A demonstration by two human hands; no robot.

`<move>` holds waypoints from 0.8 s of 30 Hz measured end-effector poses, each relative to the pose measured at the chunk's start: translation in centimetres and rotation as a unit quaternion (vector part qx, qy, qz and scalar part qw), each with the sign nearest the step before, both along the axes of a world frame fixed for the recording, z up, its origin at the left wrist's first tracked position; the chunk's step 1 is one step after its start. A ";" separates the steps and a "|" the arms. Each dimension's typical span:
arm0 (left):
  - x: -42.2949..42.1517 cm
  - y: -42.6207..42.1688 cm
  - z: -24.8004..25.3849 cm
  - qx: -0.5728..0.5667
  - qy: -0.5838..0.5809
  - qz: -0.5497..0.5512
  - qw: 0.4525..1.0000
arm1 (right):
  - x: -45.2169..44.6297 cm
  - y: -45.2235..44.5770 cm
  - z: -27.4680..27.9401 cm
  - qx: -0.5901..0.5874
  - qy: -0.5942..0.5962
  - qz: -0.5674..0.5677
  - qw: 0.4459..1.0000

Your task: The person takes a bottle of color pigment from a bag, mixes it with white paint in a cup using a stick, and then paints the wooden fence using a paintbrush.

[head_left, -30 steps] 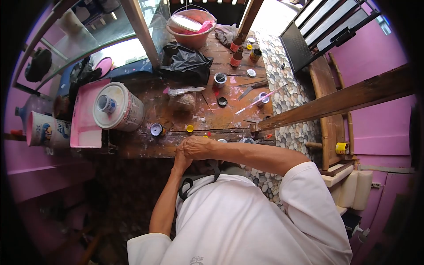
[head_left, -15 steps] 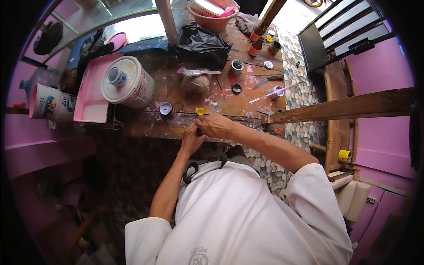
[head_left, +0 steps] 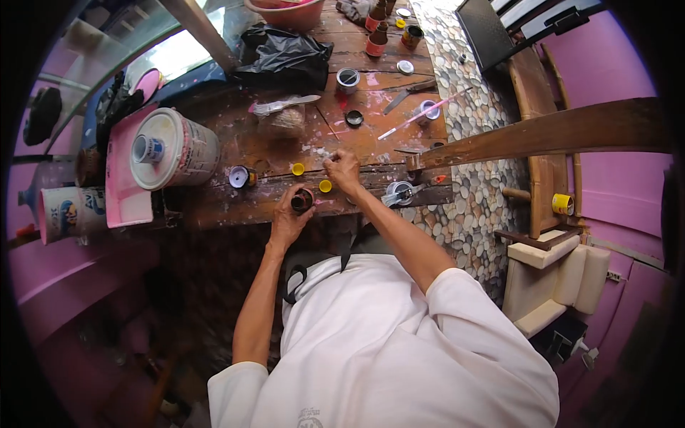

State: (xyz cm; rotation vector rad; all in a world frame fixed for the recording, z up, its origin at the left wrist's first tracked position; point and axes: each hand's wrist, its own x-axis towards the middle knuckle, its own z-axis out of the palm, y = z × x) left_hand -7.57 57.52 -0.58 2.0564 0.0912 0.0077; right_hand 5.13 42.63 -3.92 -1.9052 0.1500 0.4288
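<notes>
My left hand [head_left: 287,220] is wrapped round a small open can [head_left: 302,200] at the table's front edge; its inside looks dark. Two yellow lids [head_left: 325,186] [head_left: 297,169] lie on the wood just beyond it. Over the tabletop to the right is my right hand [head_left: 344,171], its fingers curled together; whatever they may hold is hidden. A small open tin with a pale inside [head_left: 240,177] stands left of the lids. Right of my right wrist, a brush [head_left: 407,194] rests across a plastic cup [head_left: 397,189].
The paint-spotted wooden table [head_left: 385,153] carries a big lidded bucket [head_left: 193,153], a pink paint tray [head_left: 128,203], a black plastic bag [head_left: 285,57] and brown bottles [head_left: 377,41]. A knife [head_left: 408,95] and a long brush [head_left: 414,123] lie at right. A wooden beam [head_left: 542,135] juts in from the right.
My hands were together at the table edge and are now apart. A second yellow lid lies on the table, and the open can shows in my left hand. The view has shifted.
</notes>
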 end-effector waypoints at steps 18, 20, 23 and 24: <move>-5.6 -6.9 2.5 0.086 0.011 0.113 0.990 | -4.1 -23.6 4.7 -0.369 -0.410 0.244 0.798; -6.4 -8.4 2.6 0.088 0.015 0.120 0.989 | -3.6 -24.4 3.4 -0.368 -0.420 0.283 0.779; -7.4 -10.2 2.6 0.081 0.016 0.105 0.991 | -2.8 -25.4 3.0 -0.345 -0.412 0.324 0.778; -7.5 -10.7 2.6 0.085 0.012 0.108 0.991 | -2.7 -25.6 2.9 -0.342 -0.418 0.323 0.777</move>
